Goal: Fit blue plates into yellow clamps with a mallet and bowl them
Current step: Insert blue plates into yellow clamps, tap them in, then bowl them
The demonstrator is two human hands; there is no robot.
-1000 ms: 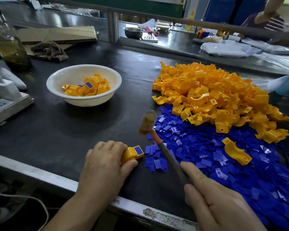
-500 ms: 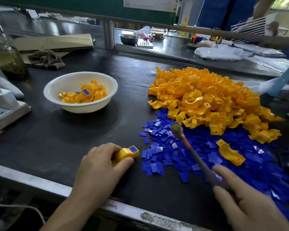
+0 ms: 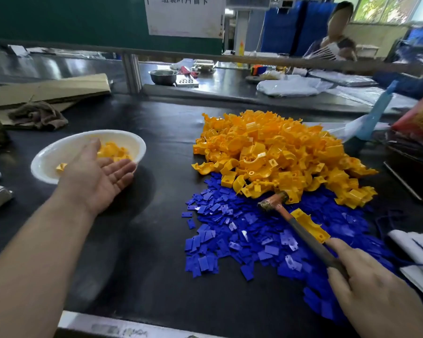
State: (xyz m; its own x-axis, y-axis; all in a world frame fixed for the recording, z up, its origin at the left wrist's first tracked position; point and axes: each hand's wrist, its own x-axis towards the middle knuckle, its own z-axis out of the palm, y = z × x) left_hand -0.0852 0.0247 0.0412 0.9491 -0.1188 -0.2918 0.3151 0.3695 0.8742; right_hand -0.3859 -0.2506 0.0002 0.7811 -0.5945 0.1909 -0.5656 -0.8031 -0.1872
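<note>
Left hand (image 3: 95,176) is now open, palm up, at the near rim of the white bowl (image 3: 44,158); half a second ago it held a fitted yellow clamp on the table (image 3: 156,276), so that clamp has probably gone into the bowl. Right hand (image 3: 369,286) grips the mallet (image 3: 300,225) over the blue plates (image 3: 235,237), beside the heap of yellow clamps (image 3: 279,154). Next comes a new clamp, I think.

Yellow clamps (image 3: 279,154), blue plates (image 3: 242,235), white bowl (image 3: 47,162).
</note>
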